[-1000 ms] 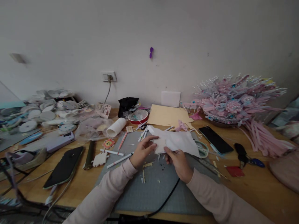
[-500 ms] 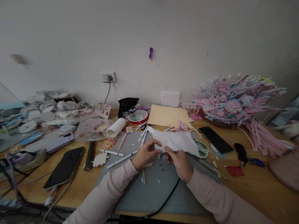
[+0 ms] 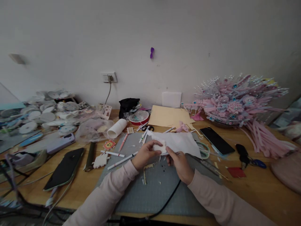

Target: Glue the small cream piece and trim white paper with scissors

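Note:
Over the grey cutting mat [image 3: 141, 201], my left hand [image 3: 147, 154] pinches a small whitish piece [image 3: 161, 147] between thumb and fingers. My right hand [image 3: 180, 161] has its thumb and fingertips closed at the right edge of the same piece. Behind the piece lies a white sheet [image 3: 185, 142], spread over the mat's upper part; its near edge is partly behind the fingers. Green-handled scissors [image 3: 206, 150] lie at the sheet's right side. Thin pale scraps [image 3: 145, 175] rest on the mat below my left hand.
Several markers [image 3: 122, 161] lie left of the sheet. A white roll [image 3: 117, 129] and red-rimmed bowl [image 3: 139, 118] are behind. Phones [image 3: 217, 141] lie on both sides. A pink beaded headpiece [image 3: 231, 103] stands at right; a black cable [image 3: 168, 202] crosses the mat's front.
The sheet's left corner, raised and crumpled before, now lies flatter and uncovers black scissor handles. The whitish piece shows more clearly between my fingers. Both hands have barely moved.

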The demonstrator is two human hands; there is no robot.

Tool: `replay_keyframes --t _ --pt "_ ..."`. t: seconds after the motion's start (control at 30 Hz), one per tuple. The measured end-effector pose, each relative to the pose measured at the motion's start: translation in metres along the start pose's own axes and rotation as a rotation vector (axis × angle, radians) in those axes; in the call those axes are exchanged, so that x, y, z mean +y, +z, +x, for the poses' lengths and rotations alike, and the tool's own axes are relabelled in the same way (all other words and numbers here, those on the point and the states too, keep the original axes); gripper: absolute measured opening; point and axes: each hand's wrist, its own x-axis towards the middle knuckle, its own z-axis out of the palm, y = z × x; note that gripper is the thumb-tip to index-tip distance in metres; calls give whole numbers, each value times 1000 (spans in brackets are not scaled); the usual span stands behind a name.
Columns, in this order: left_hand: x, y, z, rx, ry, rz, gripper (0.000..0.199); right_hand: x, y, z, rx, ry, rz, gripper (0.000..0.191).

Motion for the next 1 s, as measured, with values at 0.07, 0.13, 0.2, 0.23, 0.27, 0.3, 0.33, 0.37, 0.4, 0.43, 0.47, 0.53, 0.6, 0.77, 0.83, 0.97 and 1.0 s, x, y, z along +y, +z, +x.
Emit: replay_keyframes --t 0.07,0.13,0.2,0.23,0.27,0.3,0.33,0.37,0.4,0.43,0.47,0.53,0.6,0.77,0.83,0.97,1.0 --pt "-1 -1 0 -26 -26 -42 34 0 0 0 2 15 -5 45" --pt "-1 -1 0 -58 -49 -85 34 0 0 0 7 26 -3 46" --pt "0 -1 0 -91 -65 -115 34 1 0 0 7 27 0 46" --pt "0 -1 0 -102 -67 -124 34 1 0 0 7 27 -2 46" --pt "1 -1 0 -108 -68 -129 33 1 0 1 5 27 -6 46" --pt "1 -1 0 -113 -68 -128 33 2 0 1 3 25 -12 46" --pt "2 -1 0 -117 -70 -125 33 2 0 1 0 20 -20 47" --pt "2 -1 0 -123 -74 -124 33 2 -1 1 -1 17 -27 47" --pt "3 -2 0 -130 -80 -122 33 3 -1 1 0 16 -32 47" --pt "3 -2 0 -139 -87 -123 33 3 -1 1 2 13 -35 47" --pt "3 -2 0 -147 -90 -125 34 3 -1 1 3 11 -37 46" --pt "2 -3 0 -160 -90 -131 36 2 -1 2 -1 7 -38 47" --pt "2 -3 0 -168 -89 -134 37 1 -1 1 -10 3 -32 47" --pt "0 -4 0 -188 -97 -128 39 -2 0 -1 -1 18 -44 48" --pt "0 -5 0 -189 -96 -114 39 -2 -1 -2 6 15 -58 48" --pt "0 -5 -2 -204 -112 -68 40 -2 -2 -1 33 10 -64 45" --pt "1 -5 -2 -198 -100 -46 39 -2 -2 -1 37 12 -64 44"
